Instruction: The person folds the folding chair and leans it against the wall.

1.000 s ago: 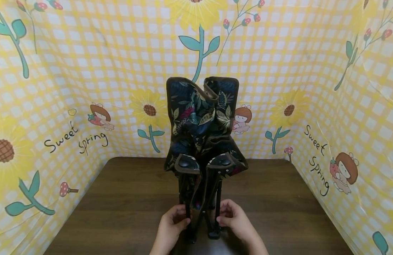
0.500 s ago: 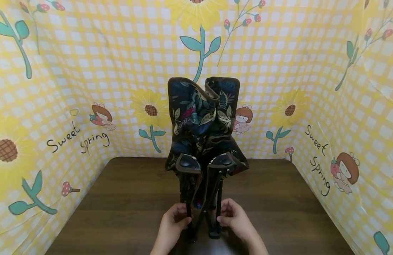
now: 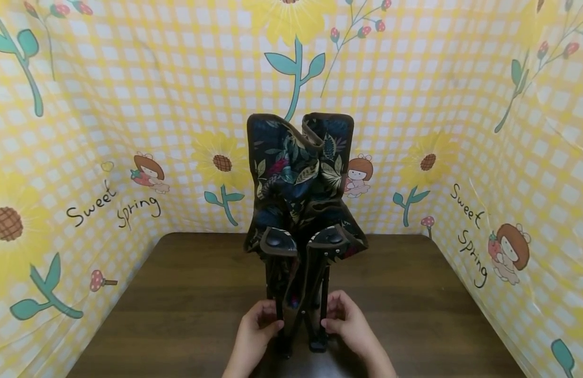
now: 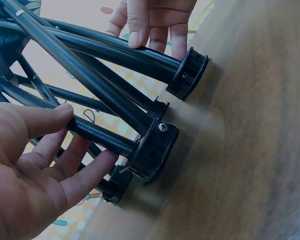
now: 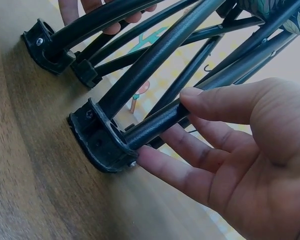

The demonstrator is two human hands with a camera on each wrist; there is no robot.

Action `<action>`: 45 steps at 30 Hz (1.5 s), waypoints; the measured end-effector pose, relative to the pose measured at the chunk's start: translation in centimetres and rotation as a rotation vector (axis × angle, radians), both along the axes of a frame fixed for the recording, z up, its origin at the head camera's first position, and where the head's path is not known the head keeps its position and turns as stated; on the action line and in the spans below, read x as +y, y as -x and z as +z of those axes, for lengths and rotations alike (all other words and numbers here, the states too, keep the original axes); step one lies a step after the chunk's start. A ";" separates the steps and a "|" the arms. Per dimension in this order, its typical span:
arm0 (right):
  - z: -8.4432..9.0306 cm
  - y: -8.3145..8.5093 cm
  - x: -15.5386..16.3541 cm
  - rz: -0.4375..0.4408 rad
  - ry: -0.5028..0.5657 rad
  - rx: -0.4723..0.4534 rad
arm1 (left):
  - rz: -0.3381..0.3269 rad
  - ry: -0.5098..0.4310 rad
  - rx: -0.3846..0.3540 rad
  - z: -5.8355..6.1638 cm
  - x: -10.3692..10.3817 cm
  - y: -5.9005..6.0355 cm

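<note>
Yellow-checked cloth hangs behind your brown wood-grained counter, where a folded chair stands upright, long axis toward twelve o'clock. Your left hand pinches the left leg tube between thumb and fingers, at its three o'clock; your right hand pinches the right leg tube likewise, at its nine; neither is nearer. Creased floral fabric tops smooth black tubing with blocky feet.

the left grip pinches a black tube near its foot on a brown wooden table.
</note>
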State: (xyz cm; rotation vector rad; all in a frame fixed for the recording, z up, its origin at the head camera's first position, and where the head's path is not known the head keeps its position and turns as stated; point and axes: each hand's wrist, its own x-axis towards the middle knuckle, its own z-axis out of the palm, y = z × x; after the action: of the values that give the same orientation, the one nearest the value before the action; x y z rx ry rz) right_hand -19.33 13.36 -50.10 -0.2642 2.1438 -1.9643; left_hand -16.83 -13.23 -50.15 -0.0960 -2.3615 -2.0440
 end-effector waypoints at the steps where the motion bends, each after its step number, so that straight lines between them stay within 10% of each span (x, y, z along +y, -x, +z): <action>1: 0.0 0.0 0.0 -0.001 0.000 0.006 | 0.004 0.001 0.001 0.0 0.0 0.0; 45: 0.0 0.2 -0.5 -0.048 -0.040 0.052 | -0.064 0.001 -0.025 0.8 -0.5 0.7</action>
State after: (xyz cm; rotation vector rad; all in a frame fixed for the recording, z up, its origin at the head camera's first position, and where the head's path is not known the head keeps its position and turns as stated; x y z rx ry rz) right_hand -19.49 12.81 -50.11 -0.2616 2.2395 -1.9584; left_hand -17.52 -13.77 -49.38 -0.1484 -2.4052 -2.0833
